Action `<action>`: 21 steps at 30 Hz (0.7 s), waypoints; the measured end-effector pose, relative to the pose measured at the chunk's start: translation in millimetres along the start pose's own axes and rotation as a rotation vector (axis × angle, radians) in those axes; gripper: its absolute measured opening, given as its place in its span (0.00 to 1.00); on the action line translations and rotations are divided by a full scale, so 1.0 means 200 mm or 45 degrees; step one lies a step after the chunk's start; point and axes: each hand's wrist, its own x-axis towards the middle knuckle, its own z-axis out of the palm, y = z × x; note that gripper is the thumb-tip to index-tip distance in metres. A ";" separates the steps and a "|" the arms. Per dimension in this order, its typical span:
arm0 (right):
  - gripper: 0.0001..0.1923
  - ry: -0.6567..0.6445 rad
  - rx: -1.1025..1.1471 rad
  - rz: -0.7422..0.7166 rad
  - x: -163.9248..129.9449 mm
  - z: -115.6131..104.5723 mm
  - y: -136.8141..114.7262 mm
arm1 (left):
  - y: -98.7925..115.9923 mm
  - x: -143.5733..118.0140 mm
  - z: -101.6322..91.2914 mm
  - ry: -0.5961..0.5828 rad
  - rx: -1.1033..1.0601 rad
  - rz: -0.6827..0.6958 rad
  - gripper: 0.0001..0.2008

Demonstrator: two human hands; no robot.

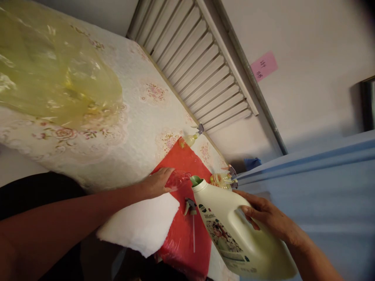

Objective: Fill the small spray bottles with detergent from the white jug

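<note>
The right hand is wrapped around the handle of a large cream detergent jug, fingers closed through the grip, tilting it so its open green spout sits just against the mouth of a small clear bottle. The left hand is curled around that bottle, holding it on its side, low over a red plastic sheet. To pour well here, the jug probably wants a slow, shallow tilt with spout and neck kept touching, the bottle held steady, so any drip lands on the red sheet. A loose spray head with its dip tube lies on the sheet beside a white cloth. Further off stand more spray bottles, one lying on the floral table, and a yellowish plastic bag.
</note>
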 end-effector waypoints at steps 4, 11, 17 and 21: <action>0.42 0.003 -0.001 0.006 0.00 0.00 0.00 | 0.01 0.00 0.00 0.010 0.025 0.025 0.34; 0.41 -0.008 0.018 0.016 -0.01 0.00 0.00 | -0.01 0.00 0.01 0.004 0.023 0.006 0.35; 0.43 -0.009 0.006 0.017 0.00 0.00 0.00 | 0.01 0.00 0.00 -0.016 0.039 -0.002 0.35; 0.45 -0.009 0.005 0.032 0.00 0.00 -0.01 | 0.02 0.00 -0.02 -0.037 0.037 -0.022 0.35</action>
